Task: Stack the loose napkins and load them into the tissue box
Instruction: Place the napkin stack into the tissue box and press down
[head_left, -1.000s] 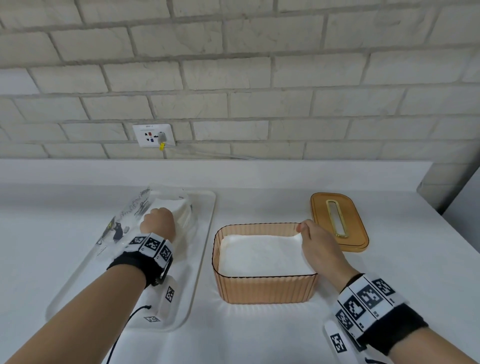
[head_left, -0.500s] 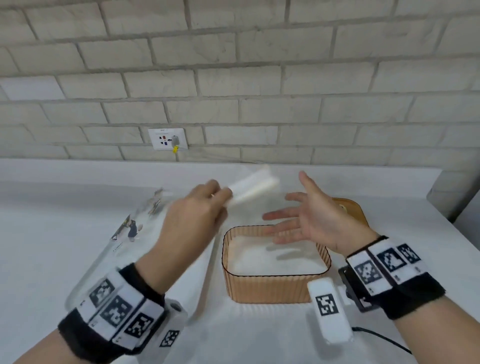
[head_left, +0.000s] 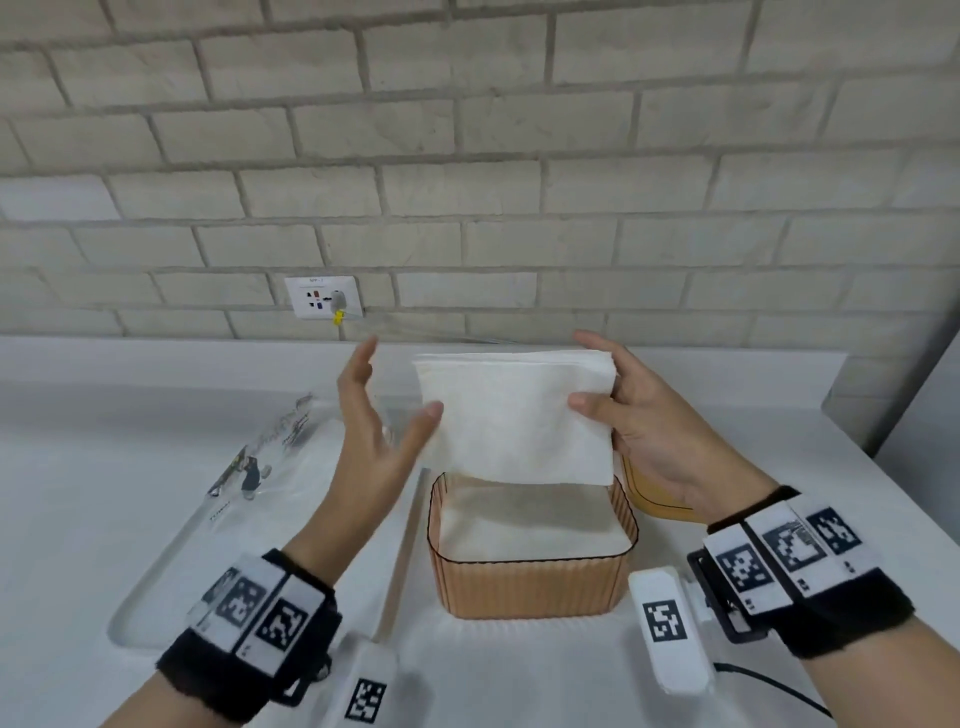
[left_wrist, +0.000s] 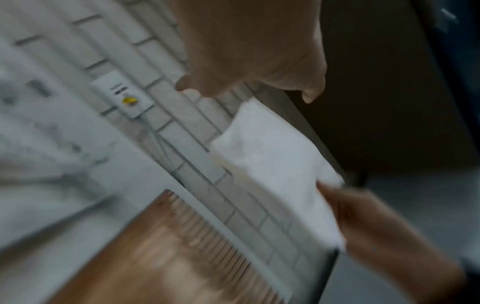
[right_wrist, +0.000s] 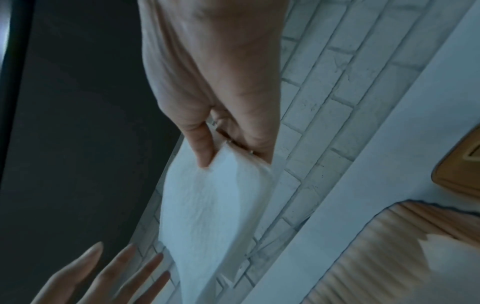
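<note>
Our right hand (head_left: 660, 426) pinches the white stack of folded paper napkins (head_left: 514, 415) above the ribbed amber plastic tissue box (head_left: 530, 582); our left hand (head_left: 374, 431) is spread beside it. We should square the edges between both palms, then lower it flat.

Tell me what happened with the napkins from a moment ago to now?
The left hand lifted a stack of napkins off the tray and passed it over. It has let go, fingers open. The right hand, which was at the box rim, now pinches the stack above the tissue box. The box, the napkins already inside, the lid and the tray stayed put.
</note>
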